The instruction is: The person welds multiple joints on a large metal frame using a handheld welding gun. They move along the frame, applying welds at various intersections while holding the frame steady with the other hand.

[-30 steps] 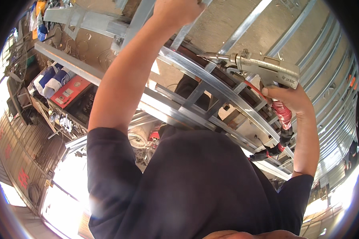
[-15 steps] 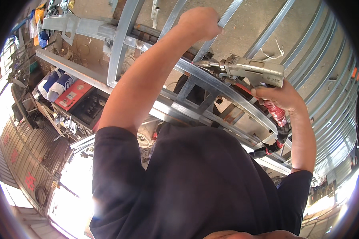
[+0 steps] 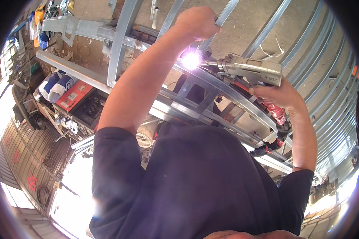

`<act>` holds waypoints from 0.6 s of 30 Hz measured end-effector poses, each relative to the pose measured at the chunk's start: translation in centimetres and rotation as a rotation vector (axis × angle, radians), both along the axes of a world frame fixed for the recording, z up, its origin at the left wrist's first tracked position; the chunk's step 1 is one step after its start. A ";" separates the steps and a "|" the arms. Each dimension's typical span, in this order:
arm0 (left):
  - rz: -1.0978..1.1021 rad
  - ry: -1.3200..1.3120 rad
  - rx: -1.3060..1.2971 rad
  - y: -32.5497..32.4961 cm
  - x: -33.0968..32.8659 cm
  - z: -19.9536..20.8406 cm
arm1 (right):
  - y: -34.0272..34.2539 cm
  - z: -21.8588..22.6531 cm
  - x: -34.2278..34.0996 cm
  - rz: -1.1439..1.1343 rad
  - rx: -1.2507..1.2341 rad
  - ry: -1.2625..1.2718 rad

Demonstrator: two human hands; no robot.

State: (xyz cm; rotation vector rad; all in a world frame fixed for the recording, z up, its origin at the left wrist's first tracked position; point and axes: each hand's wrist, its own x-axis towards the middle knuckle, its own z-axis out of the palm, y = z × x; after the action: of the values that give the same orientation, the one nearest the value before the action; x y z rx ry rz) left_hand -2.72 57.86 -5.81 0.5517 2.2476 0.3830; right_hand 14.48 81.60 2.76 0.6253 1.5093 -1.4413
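My right hand is wrapped round the red-taped handle of a handheld welding gun, its metal body pointing left. At the gun's nozzle tip a bright white-violet arc glares on a long galvanized steel rail, and the glare hides the exact contact. Beyond the arc, my left hand is closed round a steel crossbar of the frame. Its fingers are partly turned from view, with the thumb against the bar.
Several parallel steel bars stretch away at the right. An upright steel tube crosses the frame at the left. A black taped cable hangs from the gun. A red-and-black machine stands at the left beside blue-and-white rolls.
A bright arc has lit at the gun's nozzle. The gun and my right hand have shifted very slightly left; my left hand keeps its place on the crossbar.
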 end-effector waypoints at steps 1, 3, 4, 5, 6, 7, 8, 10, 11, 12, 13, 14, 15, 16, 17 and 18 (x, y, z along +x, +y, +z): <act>-0.015 -0.003 -0.006 0.0 -0.1 0.0 | 0.0 -0.1 0.0 0.004 -0.002 0.007; -0.017 0.007 -0.022 0.1 0.0 0.0 | 0.1 -0.1 0.1 0.008 -0.008 0.019; -0.018 0.011 -0.031 0.1 0.0 0.0 | 0.1 -0.1 0.1 0.010 -0.010 0.025; -0.007 0.014 -0.026 0.1 0.1 0.0 | 0.2 -0.1 0.1 0.014 -0.005 0.020; 0.003 0.018 -0.022 0.1 0.1 0.0 | 0.3 -0.2 0.2 0.019 0.000 0.016; 0.014 0.021 -0.018 0.1 0.2 0.0 | 0.4 -0.3 0.2 0.024 0.005 0.011; 0.017 0.020 -0.016 0.1 0.2 0.0 | 0.4 -0.2 0.3 0.020 0.012 0.002; 0.022 0.017 -0.014 0.1 0.2 -0.2 | 0.4 -0.1 0.4 0.011 0.023 -0.015; 0.021 0.017 -0.014 0.0 0.1 -0.2 | 0.4 -0.1 0.5 0.008 0.020 -0.009; 0.018 0.018 -0.015 0.1 0.1 -0.2 | 0.4 -0.1 0.5 0.003 0.018 -0.004; 0.015 0.020 -0.014 0.1 0.2 -0.1 | 0.4 0.0 0.6 -0.002 0.015 0.002; 0.014 0.020 -0.015 0.1 0.2 -0.1 | 0.4 -0.1 0.7 -0.002 0.023 0.008; 0.010 0.021 -0.015 0.1 0.1 -0.1 | 0.4 -0.1 0.8 -0.001 0.031 0.015; 0.011 0.023 -0.016 0.1 0.2 -0.1 | 0.4 -0.1 0.9 -0.001 0.038 0.022; 0.007 0.024 -0.016 0.2 0.1 -0.2 | 0.5 -0.1 0.9 -0.003 0.027 0.023; 0.006 0.026 -0.017 0.2 0.1 -0.1 | 0.5 -0.1 0.9 -0.005 0.017 0.024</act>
State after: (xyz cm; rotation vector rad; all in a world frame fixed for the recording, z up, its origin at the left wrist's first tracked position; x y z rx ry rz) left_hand -2.64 58.01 -5.91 0.5440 2.2762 0.3618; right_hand 15.40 82.12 2.63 0.6244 1.5407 -1.4462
